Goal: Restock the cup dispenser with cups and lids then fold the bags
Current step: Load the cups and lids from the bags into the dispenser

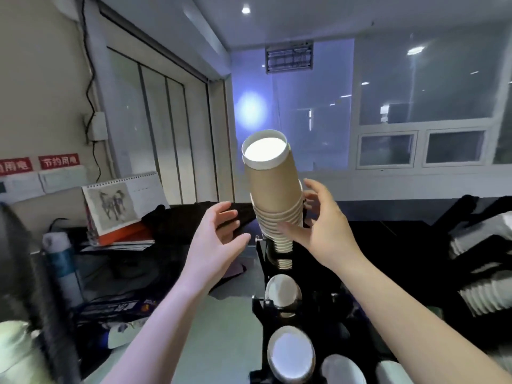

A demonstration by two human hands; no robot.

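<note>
Stack of paper cups (277,200): light, crushable, leaning in the dispenser (277,300). Left hand (219,236) open, apart; right hand (318,225) open, thumb touching. Hold low, both sides.

A grey counter (230,322) carries a black cup dispenser (299,309) and calendar (116,206).

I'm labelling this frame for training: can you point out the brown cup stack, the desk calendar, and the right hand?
brown cup stack (273,187): head view, on the top cup's brown side wall.
desk calendar (110,206): head view, on its horse picture.
right hand (322,223): head view, on the palm.
</note>
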